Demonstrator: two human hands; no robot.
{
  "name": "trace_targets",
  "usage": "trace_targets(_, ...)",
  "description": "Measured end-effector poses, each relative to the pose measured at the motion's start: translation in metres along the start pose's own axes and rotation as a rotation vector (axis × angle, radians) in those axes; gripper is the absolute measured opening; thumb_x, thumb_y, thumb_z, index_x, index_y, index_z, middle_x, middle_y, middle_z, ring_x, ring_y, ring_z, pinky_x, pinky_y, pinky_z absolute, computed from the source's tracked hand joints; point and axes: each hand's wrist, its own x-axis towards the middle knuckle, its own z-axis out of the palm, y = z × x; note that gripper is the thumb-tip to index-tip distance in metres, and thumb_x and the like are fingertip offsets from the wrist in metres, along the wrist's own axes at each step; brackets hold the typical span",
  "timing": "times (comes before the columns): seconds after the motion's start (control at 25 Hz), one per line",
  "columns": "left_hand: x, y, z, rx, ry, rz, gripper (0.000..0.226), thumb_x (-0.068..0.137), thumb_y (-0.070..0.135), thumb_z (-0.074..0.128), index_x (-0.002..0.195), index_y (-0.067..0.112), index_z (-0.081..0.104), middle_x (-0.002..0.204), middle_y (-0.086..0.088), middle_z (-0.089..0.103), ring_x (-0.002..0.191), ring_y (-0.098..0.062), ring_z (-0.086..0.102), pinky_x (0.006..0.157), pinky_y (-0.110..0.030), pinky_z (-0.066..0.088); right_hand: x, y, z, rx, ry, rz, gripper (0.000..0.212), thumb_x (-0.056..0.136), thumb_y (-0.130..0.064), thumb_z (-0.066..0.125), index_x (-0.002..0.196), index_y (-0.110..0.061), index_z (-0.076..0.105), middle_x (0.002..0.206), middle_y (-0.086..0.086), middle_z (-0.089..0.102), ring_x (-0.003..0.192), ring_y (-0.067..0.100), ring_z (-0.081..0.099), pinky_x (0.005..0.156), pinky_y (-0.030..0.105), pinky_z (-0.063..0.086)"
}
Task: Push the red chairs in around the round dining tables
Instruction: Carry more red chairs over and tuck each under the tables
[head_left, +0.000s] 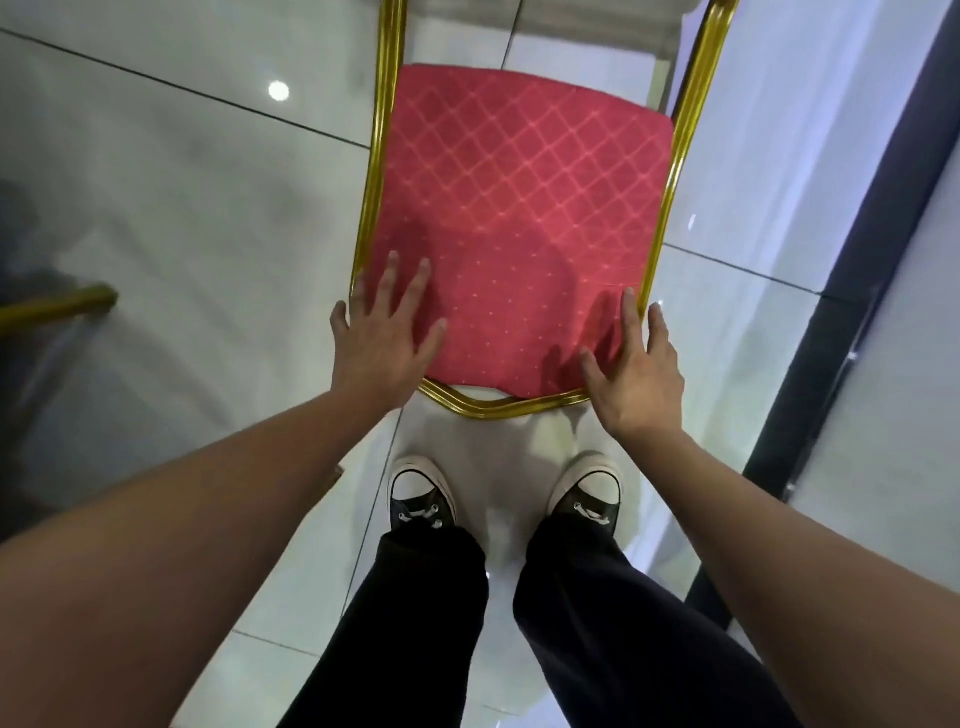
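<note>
My left hand (387, 332) and right hand (636, 371) flat, fingers spread, on red chair (524, 208) back. Holding nothing. Next: push straight toward table.

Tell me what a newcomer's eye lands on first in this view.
The red chair with its gold frame fills the middle, seen from above and behind. The left hand lies with spread fingers on the chair back's left corner, and the right hand reaches its right corner with straight fingers. Below them, two black sneakers stand on the glossy white floor.
</note>
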Motion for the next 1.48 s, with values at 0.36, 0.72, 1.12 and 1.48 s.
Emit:
trace_targets(0.36, 0.048, -0.053, 0.035, -0.336, -0.018, -0.033, 0.08, 0.089, 0.068, 0.058, 0.15, 0.065, 0.007, 0.167, -0.014, -0.011, 0.148, -0.045, 0.026, 0.114, -0.058, 0.039, 0.051, 0.021, 0.05, 0.315, 0.051, 0.064, 0.092, 0.083, -0.075, 0.063, 0.148, -0.07, -0.002, 0.116, 0.01, 0.037, 0.108, 0.042, 0.055, 0.112, 0.051, 0.043)
trace_targets(0.72, 0.006, -0.032, -0.025, -0.315, 0.155, -0.098, 0.077, 0.09, 0.073, 0.051, 0.153, 0.06, 0.009, 0.155, -0.013, 0.019, 0.135, -0.041, 0.037, 0.109, -0.055, 0.042, 0.015, -0.011, -0.001, 0.367, 0.185, 0.044, 0.084, 0.082, -0.085, 0.054, 0.147, -0.072, 0.002, 0.104, 0.007, 0.037, 0.073, 0.019, 0.053, 0.095, 0.035, 0.041)
trace_targets(1.12, -0.146, 0.04, -0.21, -0.228, 0.055, -0.247, 0.069, 0.09, 0.082, 0.033, 0.146, 0.069, -0.005, 0.149, -0.014, 0.022, 0.128, -0.044, 0.04, 0.099, -0.06, 0.047, -0.132, -0.072, -0.198, 0.122, 0.093, 0.115, 0.078, 0.08, -0.093, 0.038, 0.145, -0.074, -0.003, 0.101, 0.008, 0.036, 0.086, 0.035, 0.055, 0.089, 0.051, 0.053)
trace_targets(1.48, -0.269, 0.07, -0.348, -0.176, -0.107, -0.427, 0.07, 0.089, 0.082, 0.025, 0.153, 0.06, 0.007, 0.143, -0.013, 0.027, 0.129, -0.04, 0.04, 0.105, -0.055, 0.043, -0.235, -0.122, -0.328, -0.054, -0.149, 0.082, 0.085, 0.076, -0.097, 0.024, 0.151, -0.066, -0.001, 0.109, 0.015, 0.043, 0.109, 0.046, 0.061, 0.099, 0.053, 0.05)
